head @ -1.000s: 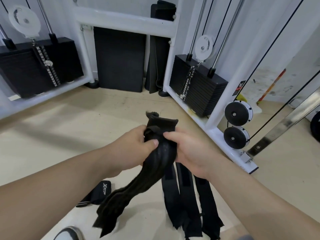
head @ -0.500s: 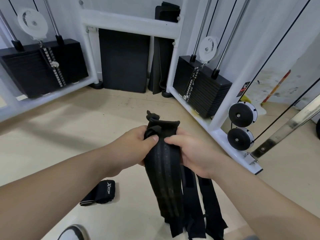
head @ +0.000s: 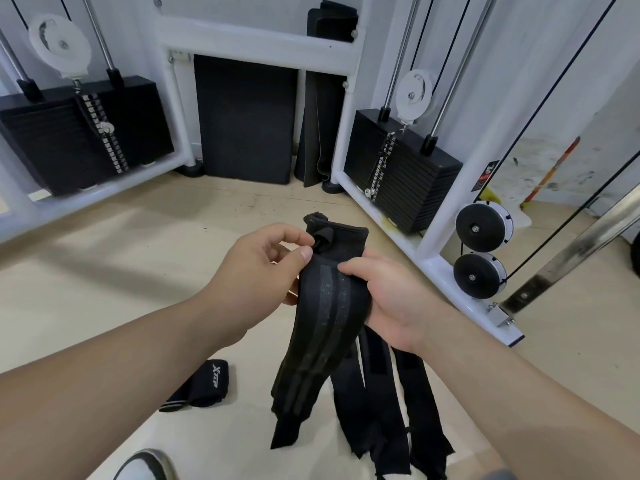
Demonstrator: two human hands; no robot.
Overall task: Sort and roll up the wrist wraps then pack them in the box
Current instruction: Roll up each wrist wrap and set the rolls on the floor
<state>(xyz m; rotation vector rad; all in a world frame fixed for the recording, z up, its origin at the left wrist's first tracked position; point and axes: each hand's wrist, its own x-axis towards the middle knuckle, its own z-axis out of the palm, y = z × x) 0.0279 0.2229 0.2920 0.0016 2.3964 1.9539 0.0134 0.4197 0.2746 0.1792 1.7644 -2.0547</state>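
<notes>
A bundle of long black wrist wraps (head: pixel 325 323) hangs in front of me, their loose ends dangling toward the floor. My right hand (head: pixel 391 299) grips the bundle from the right, fingers curled round its back and thumb on the front. My left hand (head: pixel 256 275) pinches the small black thumb loop (head: pixel 322 237) at the bundle's top edge between thumb and forefinger. One rolled black wrist wrap (head: pixel 201 384) with white lettering lies on the pale floor at lower left. No box shows in view.
A white cable machine frame (head: pixel 429 244) with black weight stacks (head: pixel 398 174) and pulleys (head: pixel 481 226) stands to the right and behind. Black mats (head: pixel 246 119) lean against the back wall. A shoe tip (head: pixel 145 465) shows at the bottom left.
The hanging wraps swung from the left to straight down and turned flat toward me. My left hand shifted up from gripping the bundle to pinching the thumb loop at its top.
</notes>
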